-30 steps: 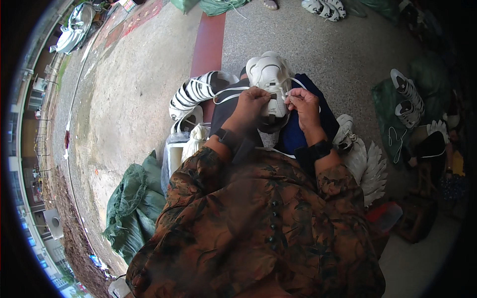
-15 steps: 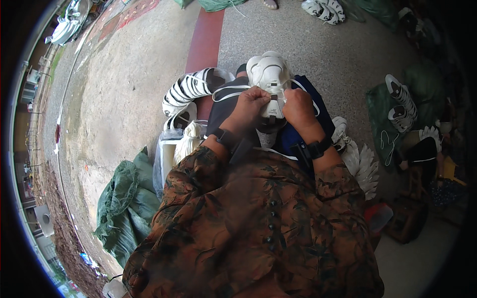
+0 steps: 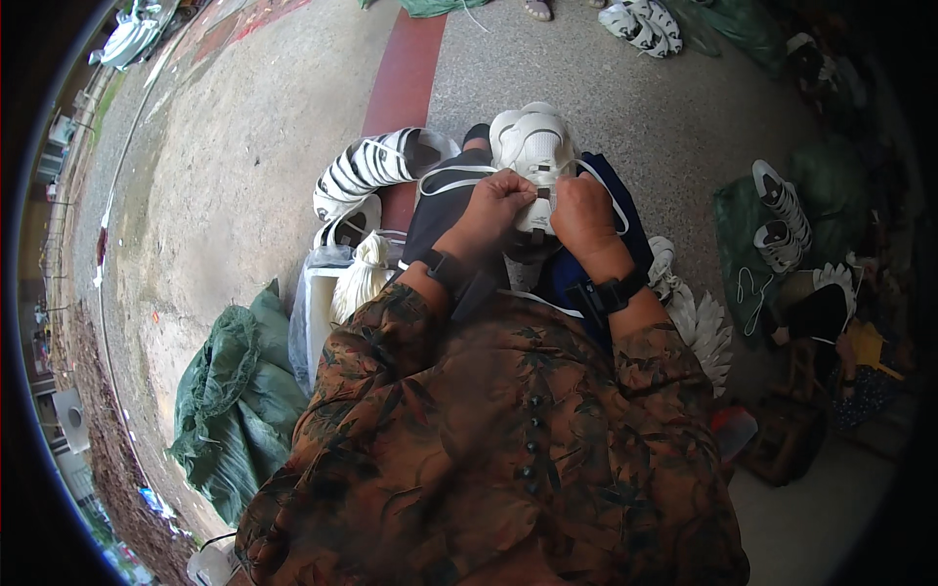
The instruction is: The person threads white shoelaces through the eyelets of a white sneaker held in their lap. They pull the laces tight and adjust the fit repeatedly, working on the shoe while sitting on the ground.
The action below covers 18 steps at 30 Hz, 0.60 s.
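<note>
A white shoe upper (image 3: 532, 132) rests between my knees, its toe end away from me. My left hand (image 3: 498, 203) is at its left edge, thumb and fingers pinched on a white shoelace (image 3: 451, 174) that loops out to the left over my dark trouser leg. Across the opening my right hand (image 3: 586, 210) is closed in a pinch on the same lacing, with another loop of lace trailing to its right. The exact eyelets between my fingertips are too small to make out.
Beside my left leg lie a curved stack of black-and-white shoe uppers (image 3: 362, 168), a bundle of white laces (image 3: 363, 281) and a green sack (image 3: 234, 391). More white laces (image 3: 705, 332) hang at my right. Further right, shoes (image 3: 782, 220) rest on green sacking near another person.
My right hand has come slightly closer to the left over the shoe upper. My left hand keeps its pinch. The whole view has shifted a little.
</note>
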Motion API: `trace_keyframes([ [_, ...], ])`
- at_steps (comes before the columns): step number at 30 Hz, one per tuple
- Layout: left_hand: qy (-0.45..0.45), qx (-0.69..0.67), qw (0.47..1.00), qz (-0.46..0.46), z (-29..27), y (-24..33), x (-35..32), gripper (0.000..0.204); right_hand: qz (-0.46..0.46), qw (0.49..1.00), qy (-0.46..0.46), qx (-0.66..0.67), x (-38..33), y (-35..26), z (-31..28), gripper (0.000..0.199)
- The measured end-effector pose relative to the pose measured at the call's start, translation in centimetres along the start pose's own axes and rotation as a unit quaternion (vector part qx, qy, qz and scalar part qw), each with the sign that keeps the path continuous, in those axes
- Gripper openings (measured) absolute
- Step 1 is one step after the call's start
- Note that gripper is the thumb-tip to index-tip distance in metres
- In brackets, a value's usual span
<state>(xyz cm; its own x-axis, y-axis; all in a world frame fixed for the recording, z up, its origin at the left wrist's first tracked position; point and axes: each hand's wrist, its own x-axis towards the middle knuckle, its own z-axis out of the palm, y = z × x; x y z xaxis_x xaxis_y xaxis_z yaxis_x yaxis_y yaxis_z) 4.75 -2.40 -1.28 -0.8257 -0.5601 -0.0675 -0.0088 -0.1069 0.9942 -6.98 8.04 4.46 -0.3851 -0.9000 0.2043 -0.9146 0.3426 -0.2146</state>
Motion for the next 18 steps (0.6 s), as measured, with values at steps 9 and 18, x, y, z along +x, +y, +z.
trace_keyframes([
  [9, 0.003, 0.009, 1.0, 0.001, 0.1, 0.0, 0.2, 0.006, 0.06, 0.996, 0.012, 0.064, 0.3, 1.2, 1.0, 0.004],
  [18, 0.0, 0.003, 1.0, -0.007, 0.0, -0.1, 0.0, 0.007, -0.005, 1.0, 0.026, 0.017, -0.1, -0.6, 0.0, 0.003],
])
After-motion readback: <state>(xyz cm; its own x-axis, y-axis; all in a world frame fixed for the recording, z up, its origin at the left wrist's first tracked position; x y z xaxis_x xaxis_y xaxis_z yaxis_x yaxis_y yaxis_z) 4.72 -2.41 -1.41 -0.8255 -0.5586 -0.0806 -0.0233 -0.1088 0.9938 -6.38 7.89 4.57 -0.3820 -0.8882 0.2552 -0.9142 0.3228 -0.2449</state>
